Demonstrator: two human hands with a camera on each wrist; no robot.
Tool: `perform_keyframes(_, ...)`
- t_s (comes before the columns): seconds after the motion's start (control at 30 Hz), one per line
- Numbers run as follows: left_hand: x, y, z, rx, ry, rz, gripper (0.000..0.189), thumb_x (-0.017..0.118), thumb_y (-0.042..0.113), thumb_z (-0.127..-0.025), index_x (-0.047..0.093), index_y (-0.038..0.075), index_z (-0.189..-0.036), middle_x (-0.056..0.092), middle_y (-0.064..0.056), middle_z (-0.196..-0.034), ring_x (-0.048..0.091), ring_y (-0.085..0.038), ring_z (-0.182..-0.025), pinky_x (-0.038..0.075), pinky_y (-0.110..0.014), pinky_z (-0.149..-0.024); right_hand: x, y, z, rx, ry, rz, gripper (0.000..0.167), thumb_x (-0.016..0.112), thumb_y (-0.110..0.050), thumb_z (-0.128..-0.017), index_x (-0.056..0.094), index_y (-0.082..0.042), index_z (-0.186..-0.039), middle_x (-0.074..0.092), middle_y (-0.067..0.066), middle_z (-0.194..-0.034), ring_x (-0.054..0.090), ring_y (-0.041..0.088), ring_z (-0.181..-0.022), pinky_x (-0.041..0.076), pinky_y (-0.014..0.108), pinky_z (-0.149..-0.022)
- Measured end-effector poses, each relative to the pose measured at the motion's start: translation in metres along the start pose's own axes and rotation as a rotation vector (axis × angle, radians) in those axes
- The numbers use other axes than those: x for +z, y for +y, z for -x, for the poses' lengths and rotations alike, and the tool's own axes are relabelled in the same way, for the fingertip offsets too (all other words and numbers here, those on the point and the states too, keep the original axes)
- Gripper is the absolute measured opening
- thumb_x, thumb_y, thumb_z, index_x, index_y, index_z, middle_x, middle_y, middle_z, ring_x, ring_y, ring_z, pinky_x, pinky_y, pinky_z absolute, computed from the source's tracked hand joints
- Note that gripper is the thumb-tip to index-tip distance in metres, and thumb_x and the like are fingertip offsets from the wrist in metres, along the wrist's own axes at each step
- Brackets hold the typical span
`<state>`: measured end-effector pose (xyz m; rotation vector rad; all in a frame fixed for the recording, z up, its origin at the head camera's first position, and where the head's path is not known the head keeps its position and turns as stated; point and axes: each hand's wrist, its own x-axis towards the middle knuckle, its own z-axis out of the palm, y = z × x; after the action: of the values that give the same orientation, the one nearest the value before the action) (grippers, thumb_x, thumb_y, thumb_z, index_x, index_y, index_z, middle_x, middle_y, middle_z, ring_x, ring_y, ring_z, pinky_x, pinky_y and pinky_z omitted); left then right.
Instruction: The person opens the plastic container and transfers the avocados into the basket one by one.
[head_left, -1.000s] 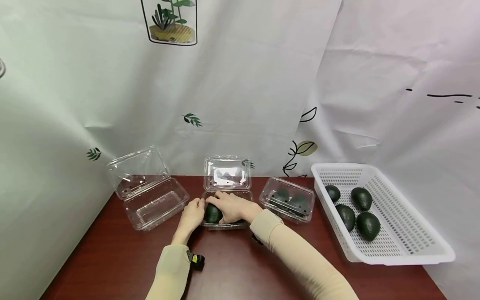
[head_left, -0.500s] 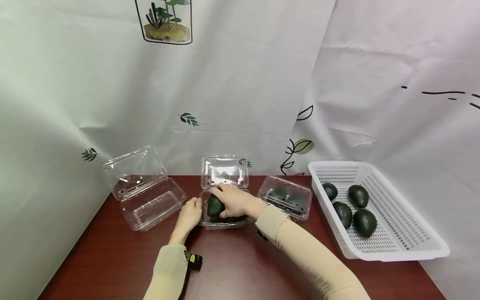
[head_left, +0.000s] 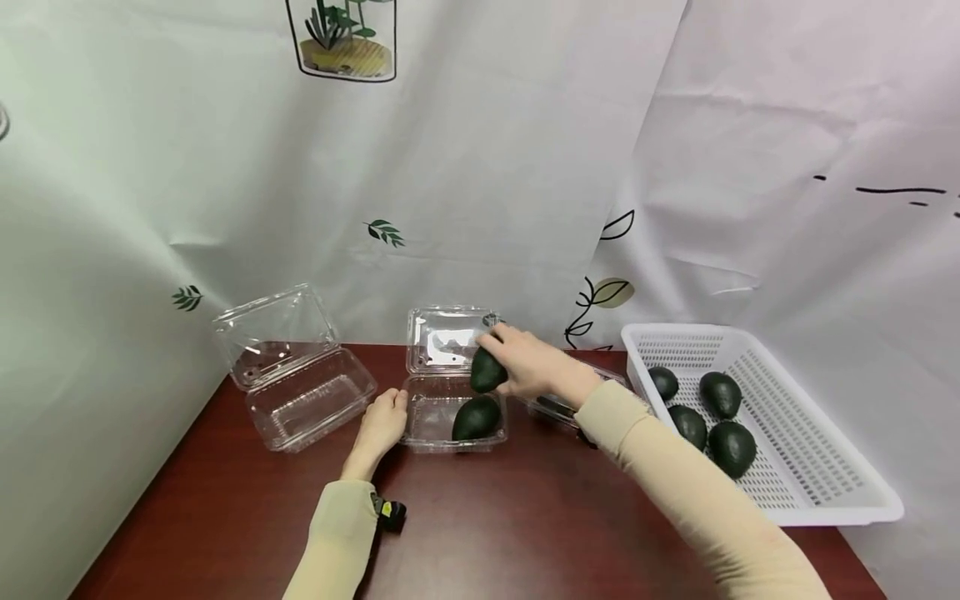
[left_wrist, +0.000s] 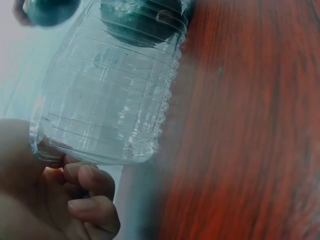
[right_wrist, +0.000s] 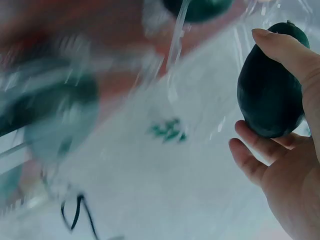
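My right hand [head_left: 534, 367] grips a dark green avocado [head_left: 486, 372] above the right part of the middle plastic clamshell [head_left: 433, 410]. In the right wrist view, thumb and fingers wrap around that avocado [right_wrist: 270, 90]. Another avocado [head_left: 476, 419] lies inside the clamshell at its right end; the left end holds nothing. The clear lid [head_left: 446, 337] stands raised at the back. At the left rim is my left hand [head_left: 381, 425]. The left wrist view has this hand [left_wrist: 55, 200] pinching the end of the clear clamshell [left_wrist: 100, 110], with its fingers curled beneath.
To the left, a second clamshell [head_left: 311, 400] stands with its lid up. A third clamshell [head_left: 551, 410], partly hidden behind my right hand, has avocados inside. On the right, a white plastic basket [head_left: 795, 458] contains several avocados [head_left: 732, 448]. A white cloth hangs behind the table.
My right hand has lifted an avocado from the left part of the middle clamshell and carried it up and right. The avocado at the right end is now uncovered. My left hand stays at the rim.
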<state>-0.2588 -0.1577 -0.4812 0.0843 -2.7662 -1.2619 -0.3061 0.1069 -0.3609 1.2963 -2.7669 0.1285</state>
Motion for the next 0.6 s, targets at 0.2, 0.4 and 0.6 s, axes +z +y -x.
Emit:
perform_keyframes(0.2, 0.001, -0.001, -0.001, -0.008, -0.003, -0.01, 0.031, 0.04, 0.023, -0.105, 0.05, 0.008, -0.079, 0.042, -0.008, -0.064, 0.05, -0.029, -0.068, 0.04, -0.045, -0.066, -0.024, 0.033, 0.028, 0.12, -0.009, -0.016, 0.087, 0.087, -0.022, -0.071, 0.04, -0.009, -0.143, 0.046, 0.014, -0.127, 0.055, 0.03, -0.104, 0.049, 0.047, -0.09)
perform_keyframes(0.4, 0.002, -0.001, -0.001, -0.004, -0.005, -0.016, 0.032, 0.04, 0.022, -0.104, 0.048, 0.008, -0.077, 0.04, -0.008, -0.063, 0.048, -0.029, -0.066, 0.04, -0.044, -0.065, -0.043, 0.071, 0.064, 0.142, 0.069, 0.009, 0.085, 0.085, -0.018, -0.068, 0.043, 0.0, -0.139, 0.049, 0.021, -0.119, 0.056, 0.034, -0.1, 0.048, 0.049, -0.087)
perform_keyframes(0.6, 0.002, 0.001, -0.003, -0.009, -0.009, -0.027, 0.033, 0.039, 0.023, -0.105, 0.046, 0.008, -0.076, 0.04, -0.008, -0.063, 0.047, -0.029, -0.065, 0.039, -0.043, -0.064, -0.055, 0.106, 0.1, 0.256, 0.068, 0.025, 0.085, 0.086, -0.02, -0.069, 0.041, 0.001, -0.138, 0.047, 0.023, -0.117, 0.055, 0.036, -0.097, 0.046, 0.052, -0.085)
